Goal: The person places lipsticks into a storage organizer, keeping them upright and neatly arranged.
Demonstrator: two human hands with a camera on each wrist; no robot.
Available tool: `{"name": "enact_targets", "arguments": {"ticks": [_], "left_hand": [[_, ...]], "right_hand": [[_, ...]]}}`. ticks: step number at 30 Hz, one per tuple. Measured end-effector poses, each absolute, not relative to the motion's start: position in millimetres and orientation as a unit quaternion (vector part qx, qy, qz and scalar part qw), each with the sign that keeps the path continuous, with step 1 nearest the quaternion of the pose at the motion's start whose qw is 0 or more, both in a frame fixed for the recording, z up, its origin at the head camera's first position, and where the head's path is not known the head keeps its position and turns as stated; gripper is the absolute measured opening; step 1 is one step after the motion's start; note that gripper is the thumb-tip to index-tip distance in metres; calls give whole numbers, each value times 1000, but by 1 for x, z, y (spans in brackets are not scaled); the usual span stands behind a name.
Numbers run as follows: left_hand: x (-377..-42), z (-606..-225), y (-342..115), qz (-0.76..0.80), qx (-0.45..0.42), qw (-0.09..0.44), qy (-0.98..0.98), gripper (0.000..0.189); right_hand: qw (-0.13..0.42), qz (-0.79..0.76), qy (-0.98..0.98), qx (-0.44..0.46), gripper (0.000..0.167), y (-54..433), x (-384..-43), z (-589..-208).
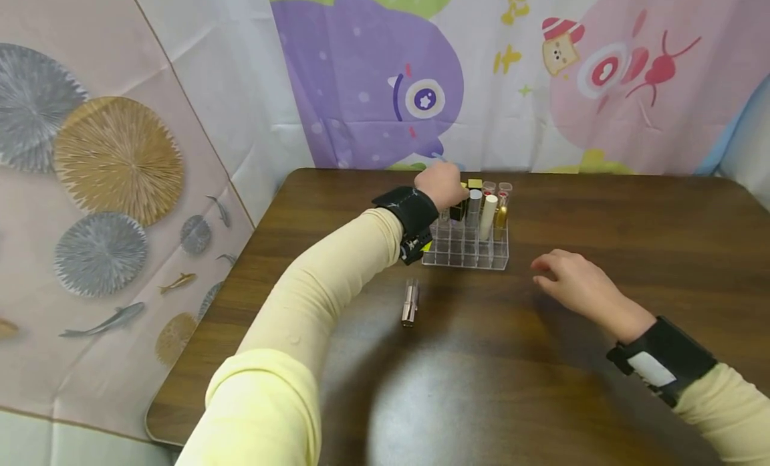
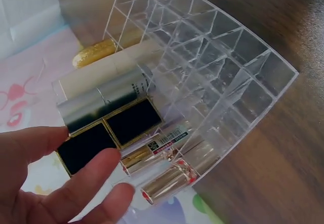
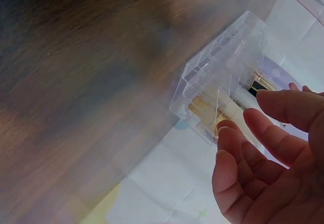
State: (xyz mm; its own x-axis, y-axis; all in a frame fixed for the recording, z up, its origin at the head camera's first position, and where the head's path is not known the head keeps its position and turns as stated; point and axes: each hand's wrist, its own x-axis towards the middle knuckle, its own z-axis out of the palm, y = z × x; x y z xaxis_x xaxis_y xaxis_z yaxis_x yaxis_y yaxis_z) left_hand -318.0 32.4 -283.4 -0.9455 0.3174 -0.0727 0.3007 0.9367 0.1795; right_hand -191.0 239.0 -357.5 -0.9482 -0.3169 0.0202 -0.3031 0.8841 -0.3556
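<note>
My left hand [image 1: 441, 184] reaches over the back left of a clear lipstick organizer [image 1: 464, 259]. In the left wrist view, its thumb and index finger pinch the cap end of a black lipstick [image 2: 134, 122] with gold trim, whose lower part stands in a compartment. Beside it are a silver tube [image 2: 101, 100], a cream tube [image 2: 109, 69] and a gold tube [image 2: 96, 53]. On its other side stand clear-and-gold lipsticks [image 2: 169, 181]. My right hand [image 1: 577, 282] hovers right of the organizer, fingers loosely bent and holding nothing.
A shiny rose-gold lipstick tube [image 1: 410, 303] lies on the brown wooden table [image 1: 481, 386], in front of the organizer. A cartoon-printed cloth [image 1: 373, 85] hangs behind the table's back edge. Patterned cloth [image 1: 120, 359] covers the left side.
</note>
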Motion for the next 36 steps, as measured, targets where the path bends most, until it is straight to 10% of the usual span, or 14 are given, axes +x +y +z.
{"name": "enact_targets", "arguments": {"ticks": [14,28,36], "left_hand": [[-310,-265,27,137,174,164,961,32],[-320,-285,25,205,112,153,960,41],[-320,-294,19,158,139,55,976,35]], "right_hand": [[17,-180,970,-164,23,240,-191,-354],[21,-182,970,-159,23,238,-190,-357],[24,-181,970,-160,24,236,-190,-358]]}}
